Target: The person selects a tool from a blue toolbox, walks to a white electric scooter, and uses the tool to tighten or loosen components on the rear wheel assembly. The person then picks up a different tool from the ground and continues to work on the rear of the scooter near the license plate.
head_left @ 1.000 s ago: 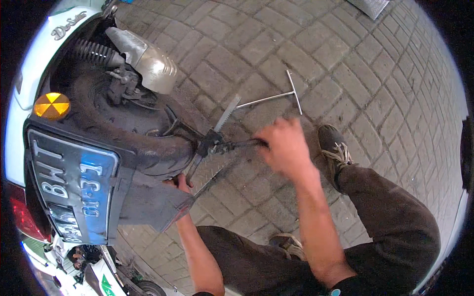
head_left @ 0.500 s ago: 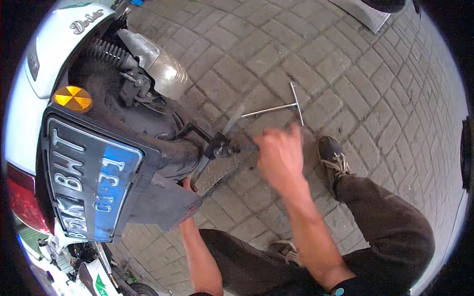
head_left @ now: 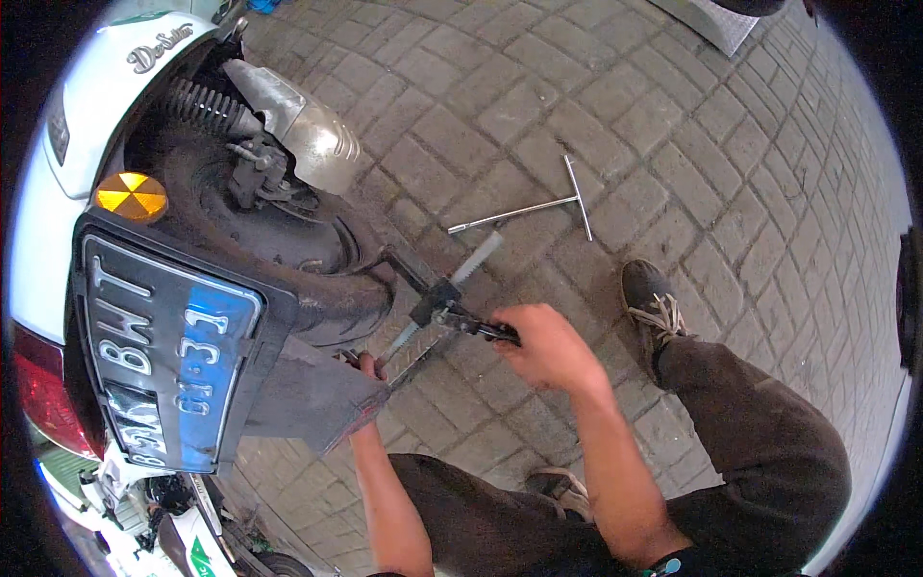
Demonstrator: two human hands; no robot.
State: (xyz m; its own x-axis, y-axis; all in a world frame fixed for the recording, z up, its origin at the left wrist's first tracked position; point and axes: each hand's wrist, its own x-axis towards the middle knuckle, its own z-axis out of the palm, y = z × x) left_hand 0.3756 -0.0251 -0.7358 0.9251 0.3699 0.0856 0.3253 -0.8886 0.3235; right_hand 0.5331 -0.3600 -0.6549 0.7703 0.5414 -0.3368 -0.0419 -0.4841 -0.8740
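Observation:
A clamp-like tool with a flat grey bar [head_left: 478,260] and a black sliding block [head_left: 437,302] is set at the scooter's rear tyre [head_left: 341,310]. From the block, a dark arm [head_left: 408,272] reaches to the tyre's edge. My right hand [head_left: 550,346] is closed around the tool's black handle [head_left: 488,329]. My left hand [head_left: 365,364] comes up beneath the grey mudguard flap [head_left: 312,399], its fingers closed at the bar's lower end. The flap hides most of that hand.
A T-handle wrench [head_left: 524,213] lies on the brick paving beyond my hands. The scooter's number plate [head_left: 171,356] and silver exhaust cover [head_left: 325,146] are on the left. My shoe [head_left: 654,306] stands at the right. Another motorbike [head_left: 183,539] is at lower left.
My right hand has gone from a blurred swing to gripping the black handle. The bar and block have shifted slightly down and right. My left hand stays at the bar's lower end.

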